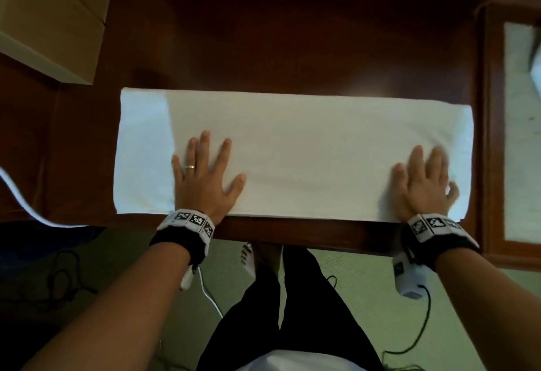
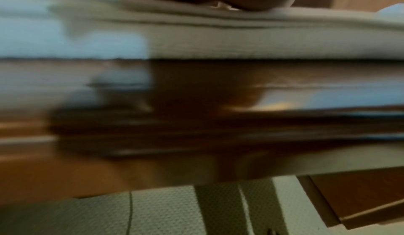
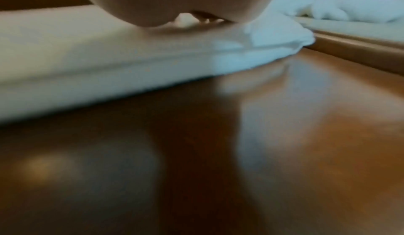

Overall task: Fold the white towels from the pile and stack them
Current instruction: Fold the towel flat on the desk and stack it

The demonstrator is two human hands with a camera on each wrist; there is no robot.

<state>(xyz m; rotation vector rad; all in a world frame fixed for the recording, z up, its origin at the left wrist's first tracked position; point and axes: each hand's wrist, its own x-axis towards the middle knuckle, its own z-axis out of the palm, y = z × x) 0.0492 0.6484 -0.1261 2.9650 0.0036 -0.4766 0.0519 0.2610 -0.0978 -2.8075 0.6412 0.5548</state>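
2 flat palms press on the long white folded terry towel point(image 1: 307, 151), which lies along the near edge of the dark polished wooden tabletop point(image 1: 292, 34). My left hand point(image 1: 205, 177) rests on the towel's left part, fingers spread wide and straight, a ring on 1 finger, holding nothing. My right hand point(image 1: 424, 186) lies flat near the towel's right end, fingers straight and splayed, a little blurred. The towel's right end reaches the tabletop's right edge. In the left wrist view the towel point(image 2: 240, 45) shows stacked layers above the tabletop's near edge. In the right wrist view the towel point(image 3: 87, 62) ends in a rumpled corner, and beyond it, past the right edge, lies a crumpled heap of white towels point(image 3: 349, 7). Off the far-left corner stands a tan cardboard box point(image 1: 49, 16).
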